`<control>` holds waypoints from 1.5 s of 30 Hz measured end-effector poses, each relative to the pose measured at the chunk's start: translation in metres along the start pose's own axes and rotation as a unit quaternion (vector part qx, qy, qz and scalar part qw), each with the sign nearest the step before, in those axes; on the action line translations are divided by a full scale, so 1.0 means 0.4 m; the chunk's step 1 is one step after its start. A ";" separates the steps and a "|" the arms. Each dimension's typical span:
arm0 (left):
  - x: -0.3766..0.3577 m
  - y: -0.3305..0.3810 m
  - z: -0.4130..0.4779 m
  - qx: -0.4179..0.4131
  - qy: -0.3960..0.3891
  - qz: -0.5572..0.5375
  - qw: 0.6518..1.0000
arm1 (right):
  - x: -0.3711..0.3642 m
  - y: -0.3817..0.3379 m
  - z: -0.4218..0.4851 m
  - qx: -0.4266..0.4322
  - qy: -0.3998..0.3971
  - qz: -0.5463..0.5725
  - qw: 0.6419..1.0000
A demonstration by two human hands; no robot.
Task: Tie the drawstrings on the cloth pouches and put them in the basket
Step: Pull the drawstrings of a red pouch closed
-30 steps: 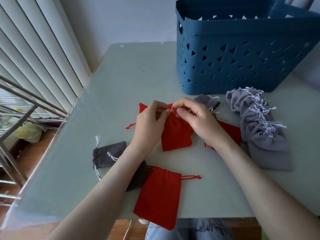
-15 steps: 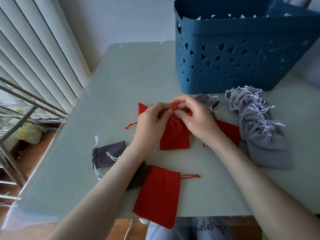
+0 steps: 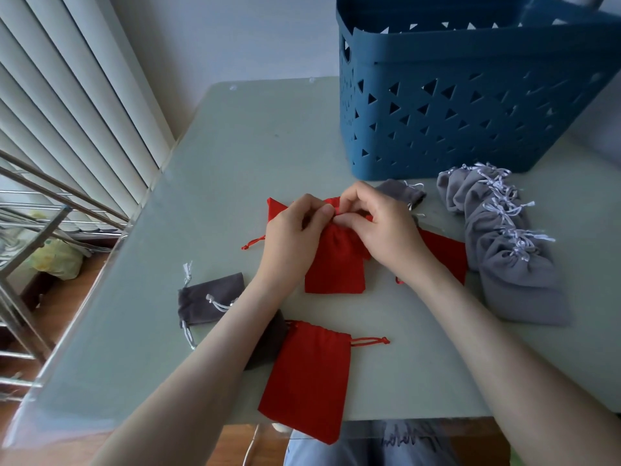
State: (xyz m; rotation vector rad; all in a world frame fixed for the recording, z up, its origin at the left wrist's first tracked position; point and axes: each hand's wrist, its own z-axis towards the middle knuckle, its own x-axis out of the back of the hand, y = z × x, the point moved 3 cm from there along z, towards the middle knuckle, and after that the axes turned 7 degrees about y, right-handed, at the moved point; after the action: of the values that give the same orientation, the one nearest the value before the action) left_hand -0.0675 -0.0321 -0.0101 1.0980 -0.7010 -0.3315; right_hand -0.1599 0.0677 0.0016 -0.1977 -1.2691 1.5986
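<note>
In the middle of the surface (image 3: 235,156) lies a red pouch (image 3: 336,264), flat at the bottom and gathered at its mouth. The left hand (image 3: 292,237) and the right hand (image 3: 383,227) meet at this mouth. Their fingers (image 3: 324,213) are curled and pinch the gathered cloth; the drawstring is hidden under them. Part of a second red pouch (image 3: 443,253) shows under the right wrist. A third red pouch (image 3: 309,375) lies at the near edge, just beside a dark grey pouch (image 3: 211,297). At the right, a row of tied grey pouches (image 3: 504,237) lies overlapping. Behind them stands the blue basket (image 3: 453,112).
</note>
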 end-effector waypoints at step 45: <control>0.000 0.026 -0.006 -0.052 -0.060 -0.235 0.969 | -0.019 0.032 -0.001 -0.314 -0.107 0.430 0.840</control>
State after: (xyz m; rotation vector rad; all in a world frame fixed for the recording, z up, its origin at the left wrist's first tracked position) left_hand -0.0669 -0.0256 -0.0015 1.1444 -0.5148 -0.8369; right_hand -0.1641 0.0634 -0.0122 -1.1716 -2.0296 1.8865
